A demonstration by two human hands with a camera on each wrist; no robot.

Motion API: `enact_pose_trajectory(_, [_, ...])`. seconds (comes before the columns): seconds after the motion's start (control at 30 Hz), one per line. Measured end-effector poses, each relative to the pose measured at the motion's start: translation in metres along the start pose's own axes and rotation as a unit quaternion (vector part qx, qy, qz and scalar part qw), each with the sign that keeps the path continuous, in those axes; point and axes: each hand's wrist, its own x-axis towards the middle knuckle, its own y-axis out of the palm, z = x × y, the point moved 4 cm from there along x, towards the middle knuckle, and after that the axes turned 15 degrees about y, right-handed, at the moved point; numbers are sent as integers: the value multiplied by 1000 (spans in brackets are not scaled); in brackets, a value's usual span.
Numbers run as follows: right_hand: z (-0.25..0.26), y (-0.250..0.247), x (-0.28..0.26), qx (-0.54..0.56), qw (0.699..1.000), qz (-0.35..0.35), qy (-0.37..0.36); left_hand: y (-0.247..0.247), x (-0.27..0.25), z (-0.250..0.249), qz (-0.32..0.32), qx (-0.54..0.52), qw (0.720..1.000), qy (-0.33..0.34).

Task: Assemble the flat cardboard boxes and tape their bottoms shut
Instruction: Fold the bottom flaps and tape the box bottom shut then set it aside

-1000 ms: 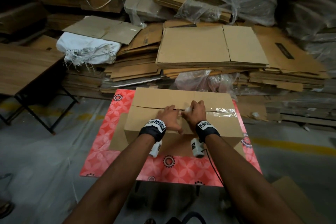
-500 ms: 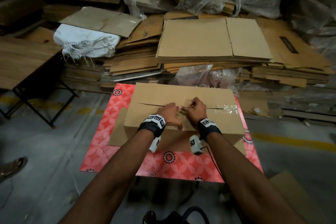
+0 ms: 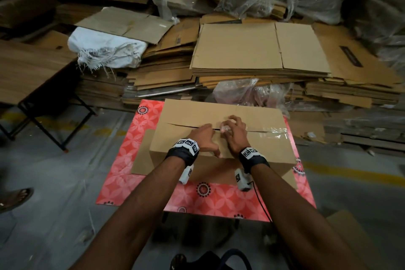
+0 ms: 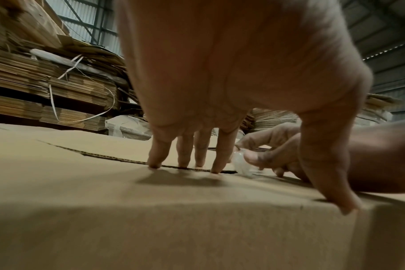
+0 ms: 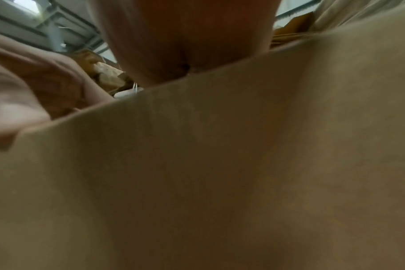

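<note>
A brown cardboard box stands bottom-up on a red patterned table. Its two flaps meet in a seam that gapes at the left. Clear tape covers the right half of the seam. My left hand presses straight fingertips on the near flap at the seam, thumb on the box's near edge. My right hand pinches the loose end of the clear tape just right of the left fingers. The right wrist view shows only blurred cardboard and palm.
Stacks of flat cardboard boxes lie behind the table, with plastic wrap and a white sack. A wooden folding table stands at the left. A sandalled foot is on the grey floor at far left.
The head view has tilted and come closer. Both hands stay at the seam's middle; the right hand's fingers have shifted slightly while still holding the tape end.
</note>
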Motion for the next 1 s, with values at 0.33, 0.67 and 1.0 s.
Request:
enact_pose_trajectory(0.33, [-2, -22, 1, 5, 997, -58, 45, 0, -1, -2, -3, 27, 1000, 5])
enact_pose_trajectory(0.67, [-13, -16, -7, -44, 991, -106, 76, 1, -4, -5, 2, 43, 999, 11])
enact_pose_trajectory(1.0, [-23, -48, -14, 77, 985, -136, 72, 4, -2, -5, 13, 53, 999, 6])
